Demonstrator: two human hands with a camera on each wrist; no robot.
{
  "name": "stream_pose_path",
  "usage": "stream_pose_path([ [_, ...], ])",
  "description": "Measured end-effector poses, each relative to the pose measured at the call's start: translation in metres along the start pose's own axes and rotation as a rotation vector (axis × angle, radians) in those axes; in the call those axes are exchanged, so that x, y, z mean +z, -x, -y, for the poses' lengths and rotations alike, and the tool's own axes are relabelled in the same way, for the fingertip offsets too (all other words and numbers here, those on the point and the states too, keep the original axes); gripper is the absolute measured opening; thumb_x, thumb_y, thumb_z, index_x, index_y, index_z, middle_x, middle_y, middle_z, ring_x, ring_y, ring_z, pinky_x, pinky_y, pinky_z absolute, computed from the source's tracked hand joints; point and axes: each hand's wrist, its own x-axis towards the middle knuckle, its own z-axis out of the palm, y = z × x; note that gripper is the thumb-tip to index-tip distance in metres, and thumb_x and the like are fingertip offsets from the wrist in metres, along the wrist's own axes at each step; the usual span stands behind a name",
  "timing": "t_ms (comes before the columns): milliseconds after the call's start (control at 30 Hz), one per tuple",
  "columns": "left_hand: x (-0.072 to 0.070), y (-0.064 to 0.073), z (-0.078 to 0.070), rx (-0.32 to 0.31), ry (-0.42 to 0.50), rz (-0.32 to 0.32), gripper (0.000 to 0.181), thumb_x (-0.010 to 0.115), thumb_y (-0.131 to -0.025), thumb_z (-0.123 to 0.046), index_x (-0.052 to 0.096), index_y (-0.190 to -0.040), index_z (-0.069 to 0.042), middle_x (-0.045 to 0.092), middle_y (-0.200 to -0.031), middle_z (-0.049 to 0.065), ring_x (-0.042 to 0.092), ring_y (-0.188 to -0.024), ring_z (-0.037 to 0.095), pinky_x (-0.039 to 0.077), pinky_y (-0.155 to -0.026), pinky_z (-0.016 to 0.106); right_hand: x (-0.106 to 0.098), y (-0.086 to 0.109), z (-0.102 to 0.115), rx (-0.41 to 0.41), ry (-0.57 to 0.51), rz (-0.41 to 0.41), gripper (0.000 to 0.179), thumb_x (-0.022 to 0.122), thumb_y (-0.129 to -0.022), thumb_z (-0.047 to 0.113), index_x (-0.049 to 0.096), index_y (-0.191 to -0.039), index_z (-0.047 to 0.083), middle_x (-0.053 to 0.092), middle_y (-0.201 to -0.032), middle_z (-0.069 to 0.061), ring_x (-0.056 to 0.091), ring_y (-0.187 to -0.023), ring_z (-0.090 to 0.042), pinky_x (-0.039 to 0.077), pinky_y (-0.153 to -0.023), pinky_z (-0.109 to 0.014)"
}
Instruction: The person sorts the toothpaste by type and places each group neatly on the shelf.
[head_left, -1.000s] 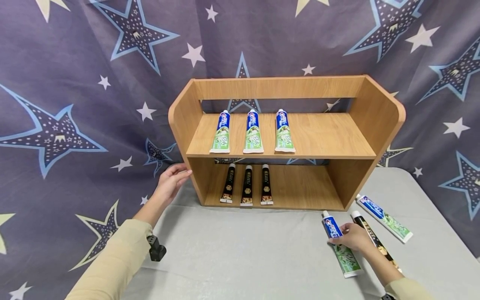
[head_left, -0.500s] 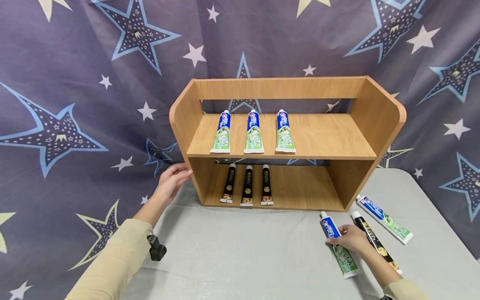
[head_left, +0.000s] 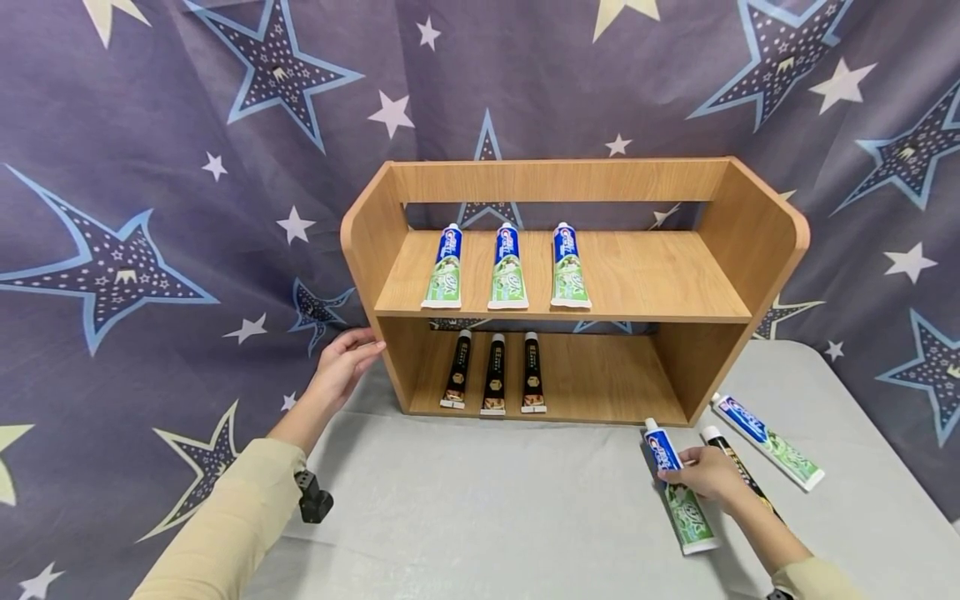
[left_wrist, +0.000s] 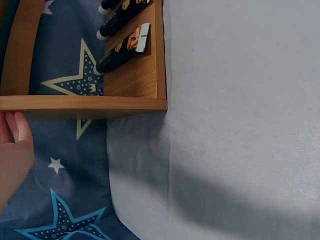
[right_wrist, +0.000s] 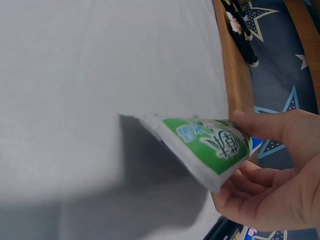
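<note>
My right hand (head_left: 708, 475) pinches a blue, white and green toothpaste tube (head_left: 688, 517) by its sides, thumb on one edge and fingers on the other. In the right wrist view the same toothpaste tube (right_wrist: 215, 145) tilts over the cloth, casting a shadow, its flat green end toward the camera. At the far left my left hand (head_left: 345, 362) rests its fingertips against the outer side of a wooden two-tier shelf (head_left: 652, 271); the left wrist view shows those fingers (left_wrist: 20, 130) fairly straight at the panel.
Three blue-green toothpaste tubes (head_left: 508, 271) lie on the upper tier, and three black tubes (head_left: 494, 375) on the lower. Right of the shelf, another blue-green tube (head_left: 772, 442) and a black tube (head_left: 738, 467), partly behind my right hand, lie on the grey cloth (head_left: 487, 500). A starry curtain (head_left: 187, 208) hangs behind.
The held toothpaste tube has risen slightly and turned a little in my right hand, which has shifted slightly. My left hand keeps its place on the shelf side.
</note>
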Motion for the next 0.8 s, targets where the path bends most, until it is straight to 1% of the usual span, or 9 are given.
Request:
stream_pose_path([
  [200,0.0,0.002,-0.002,-0.01,-0.017,0.005,0.02,0.061,-0.089,0.005,0.06,-0.096,-0.014,0.063,-0.089,-0.006,0.066,-0.085,0.002,0.055,-0.088,0.015,-0.011,0.002,0.011,-0.018,-0.02,-0.035,0.047,0.081,-0.073,0.027,0.064,-0.099,-0.008,0.063,-0.082,-0.011,0.053,-0.068,-0.014,0.045,-0.052,-0.023],
  [333,0.0,0.003,-0.002,-0.018,-0.018,0.002,0.019,0.06,-0.09,0.005,0.058,-0.098,-0.012,0.063,-0.089,-0.006,0.066,-0.085,0.002,0.054,-0.09,0.015,-0.018,0.004,0.018,-0.046,-0.027,-0.04,0.047,0.081,-0.074,0.028,0.066,-0.1,-0.008,0.064,-0.082,-0.008,0.052,-0.068,-0.013,0.043,-0.051,-0.022],
  [400,0.0,0.003,-0.002,-0.02,-0.018,-0.001,0.02,0.06,-0.089,0.005,0.058,-0.099,-0.012,0.063,-0.089,-0.006,0.066,-0.085,0.002,0.055,-0.089,0.015,-0.021,0.005,0.021,-0.055,-0.036,-0.029,0.049,0.08,-0.074,0.027,0.066,-0.103,-0.01,0.065,-0.082,-0.008,0.053,-0.068,-0.012,0.046,-0.052,-0.021],
  [500,0.001,0.004,-0.002,-0.024,-0.019,-0.006,0.02,0.06,-0.089,0.005,0.058,-0.099,-0.012,0.063,-0.089,-0.006,0.066,-0.085,0.002,0.055,-0.089,0.015,-0.027,0.006,0.025,-0.06,-0.067,-0.004,0.054,0.079,-0.076,0.026,0.063,-0.109,-0.013,0.067,-0.085,-0.012,0.056,-0.069,-0.012,0.052,-0.055,-0.022],
  [600,0.002,0.003,-0.003,-0.021,-0.025,-0.012,0.021,0.06,-0.089,0.006,0.059,-0.098,-0.013,0.064,-0.089,-0.006,0.066,-0.085,0.002,0.055,-0.09,0.016,-0.033,0.008,0.031,-0.074,-0.097,0.02,0.055,0.078,-0.077,0.024,0.06,-0.11,-0.016,0.068,-0.088,-0.014,0.059,-0.071,-0.012,0.057,-0.06,-0.025],
  [700,0.002,0.003,-0.003,-0.018,-0.03,-0.021,0.021,0.059,-0.089,0.006,0.059,-0.097,-0.014,0.064,-0.089,-0.006,0.067,-0.084,0.002,0.055,-0.088,0.016,-0.04,0.012,0.038,-0.086,-0.115,0.04,0.054,0.078,-0.078,0.024,0.059,-0.111,-0.015,0.068,-0.088,-0.011,0.06,-0.072,-0.011,0.058,-0.064,-0.026],
  [800,0.002,0.003,-0.002,-0.019,-0.024,-0.028,0.021,0.059,-0.089,0.006,0.059,-0.096,-0.014,0.064,-0.088,-0.006,0.066,-0.084,0.002,0.055,-0.087,0.015,-0.046,0.016,0.045,-0.099,-0.104,0.052,0.053,0.077,-0.079,0.024,0.059,-0.112,-0.014,0.07,-0.083,-0.005,0.06,-0.071,-0.009,0.057,-0.063,-0.025],
])
